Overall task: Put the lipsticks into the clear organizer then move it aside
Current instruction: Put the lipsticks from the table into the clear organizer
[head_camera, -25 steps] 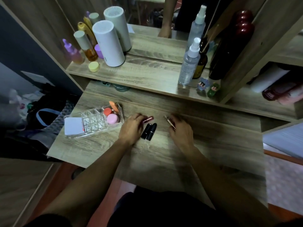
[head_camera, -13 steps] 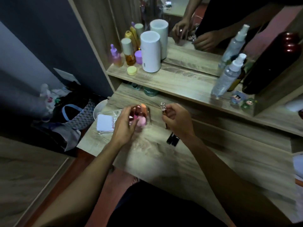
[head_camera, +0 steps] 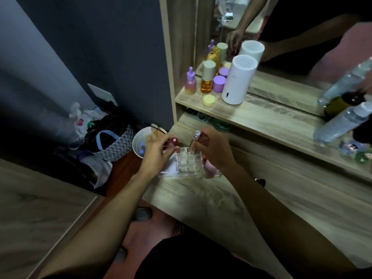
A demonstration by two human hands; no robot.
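The clear organizer [head_camera: 188, 164] with its grid of small cells sits at the left end of the wooden desk. My left hand [head_camera: 156, 151] hovers over its left side, pinching a dark red lipstick [head_camera: 174, 141]. My right hand [head_camera: 213, 151] holds a slim silver-capped lipstick [head_camera: 194, 138] upright, with its lower end in a back cell of the grid. A pink sponge [head_camera: 210, 165] lies in the organizer's right part, half hidden by my right hand. A dark lipstick [head_camera: 261, 181] on the desk peeks out behind my right forearm.
A white card [head_camera: 171, 167] lies in the organizer's left end. The shelf above holds a white cylinder [head_camera: 237, 79], purple and amber bottles [head_camera: 207, 81] and spray bottles [head_camera: 342, 121]. A white bowl [head_camera: 142, 143] and bags [head_camera: 108, 141] sit on the floor left of the desk.
Both hands have picked up a lipstick each and carried them left to the organizer. The silver-capped one now stands in a grid cell. The camera view swung left.
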